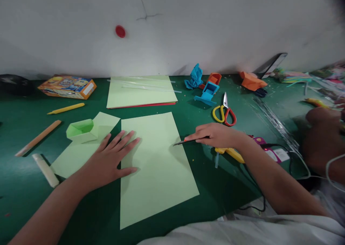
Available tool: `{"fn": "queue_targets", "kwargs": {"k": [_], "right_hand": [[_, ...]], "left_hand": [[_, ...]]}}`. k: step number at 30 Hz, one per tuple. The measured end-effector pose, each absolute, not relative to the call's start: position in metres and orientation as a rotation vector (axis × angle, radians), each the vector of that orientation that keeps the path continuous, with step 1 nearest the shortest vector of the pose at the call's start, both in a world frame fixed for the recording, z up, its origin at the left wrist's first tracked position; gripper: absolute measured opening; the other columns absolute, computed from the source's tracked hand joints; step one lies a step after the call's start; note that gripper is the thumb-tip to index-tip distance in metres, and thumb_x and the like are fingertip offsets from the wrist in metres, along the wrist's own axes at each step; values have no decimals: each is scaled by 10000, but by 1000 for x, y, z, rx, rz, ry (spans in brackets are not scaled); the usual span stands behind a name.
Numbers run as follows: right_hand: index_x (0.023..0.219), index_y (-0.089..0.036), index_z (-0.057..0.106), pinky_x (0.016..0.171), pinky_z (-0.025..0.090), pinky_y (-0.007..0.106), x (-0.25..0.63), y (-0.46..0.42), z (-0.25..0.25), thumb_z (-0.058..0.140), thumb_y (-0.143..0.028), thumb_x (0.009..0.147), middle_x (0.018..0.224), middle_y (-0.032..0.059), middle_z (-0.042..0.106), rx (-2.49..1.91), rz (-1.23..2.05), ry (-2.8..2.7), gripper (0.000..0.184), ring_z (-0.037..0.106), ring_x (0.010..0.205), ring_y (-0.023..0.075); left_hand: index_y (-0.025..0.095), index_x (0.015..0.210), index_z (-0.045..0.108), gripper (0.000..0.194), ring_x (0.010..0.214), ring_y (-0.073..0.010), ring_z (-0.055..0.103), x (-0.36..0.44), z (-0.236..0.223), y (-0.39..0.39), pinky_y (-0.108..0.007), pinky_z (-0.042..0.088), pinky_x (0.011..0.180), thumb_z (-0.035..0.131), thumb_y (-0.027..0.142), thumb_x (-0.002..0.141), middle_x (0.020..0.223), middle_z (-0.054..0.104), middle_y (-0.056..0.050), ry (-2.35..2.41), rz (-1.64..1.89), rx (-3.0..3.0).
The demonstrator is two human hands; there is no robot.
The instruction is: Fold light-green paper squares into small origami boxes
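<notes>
Here, the left hand [113,162], spread open, lies across the left edge of the central pale-green sheet [153,194]; the right hand [212,134] grips a slim dark tool [183,142] over its right edge, green table [215,185] showing nearer right.

Craft workspace, home or classroom unclear: green desk [94,219] against pale wall [215,25], light-green sheet [156,180] laid flat, paper stack [140,98], scissors [229,116], crumpled orange paper [252,81], wooden-looking stick [40,137].

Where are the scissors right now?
In the head view, the scissors lie right of centre on the green table, just beyond the right hand.
</notes>
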State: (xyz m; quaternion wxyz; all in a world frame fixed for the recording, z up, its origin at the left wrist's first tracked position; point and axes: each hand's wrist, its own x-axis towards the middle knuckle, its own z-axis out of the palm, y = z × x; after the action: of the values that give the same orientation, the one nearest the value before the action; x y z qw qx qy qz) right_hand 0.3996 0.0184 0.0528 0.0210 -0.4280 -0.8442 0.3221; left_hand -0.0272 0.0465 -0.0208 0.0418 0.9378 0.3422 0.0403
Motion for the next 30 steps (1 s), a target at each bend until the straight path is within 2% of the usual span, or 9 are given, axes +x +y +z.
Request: {"fn": "queue_targets", "kwargs": {"k": [10,13,16,19,22,24,27,30], "right_hand": [[1415,-388,608,752,436,276,398,13,51,473,-318,1049,947,23,630,-1279,937,-2560,396,586,847,165],[1414,-378,610,757,443,273,391,7,48,466,-352,1064,927,21,618,-1178,918,-2466,380,577,814,154],[1412,-353,615,734,446,270,377,-2,43,495,-374,1059,912,24,623,-1083,921,-2325,373,560,772,146],[1401,-336,627,722,453,267,361,-13,42,520,-365,1053,923,35,643,-1041,945,-2209,366,561,770,147],[1391,-330,637,721,456,261,349,-22,46,523,-347,1054,920,33,653,-1029,973,-2164,356,563,771,142],[1388,-325,640,733,459,262,346,-25,49,530,-331,1052,925,32,658,-1027,970,-2146,354,566,779,140],[1373,-330,652,711,454,259,352,-27,50,551,-328,1043,887,22,647,-1086,918,-2101,346,559,758,139],[1370,-338,655,662,437,248,362,-29,46,560,-337,1038,841,9,623,-1161,873,-2066,345,543,721,135]], "left_hand": [[386,1629,181,880,1548,-379,205,-28,-20,47,-587,111,1236,510,760,903,1699,194,-11,1062,95,2833],[459,1574,317,730,1538,-385,233,-27,-14,48,-620,100,1221,551,692,924,1698,187,12,1080,56,2806],[488,1468,496,534,1514,-371,304,-18,-2,43,-623,109,1214,551,629,956,1667,295,35,1105,129,2764],[410,1395,605,468,1407,-319,484,1,15,30,-563,247,1188,492,620,992,1535,528,-7,1086,341,2669],[315,1318,680,467,1166,-260,655,21,25,13,-423,480,1020,504,604,996,1264,728,-46,1039,587,2512],[279,1251,716,392,1070,-232,686,32,25,6,-362,540,927,544,528,1001,1150,764,-43,1007,694,2442],[260,1163,744,296,1024,-220,699,41,20,1,-347,564,896,562,427,999,1093,772,-38,983,723,2386],[275,1177,734,279,954,-202,708,47,21,0,-307,580,810,594,400,971,1052,768,-23,1061,673,2245]]}}
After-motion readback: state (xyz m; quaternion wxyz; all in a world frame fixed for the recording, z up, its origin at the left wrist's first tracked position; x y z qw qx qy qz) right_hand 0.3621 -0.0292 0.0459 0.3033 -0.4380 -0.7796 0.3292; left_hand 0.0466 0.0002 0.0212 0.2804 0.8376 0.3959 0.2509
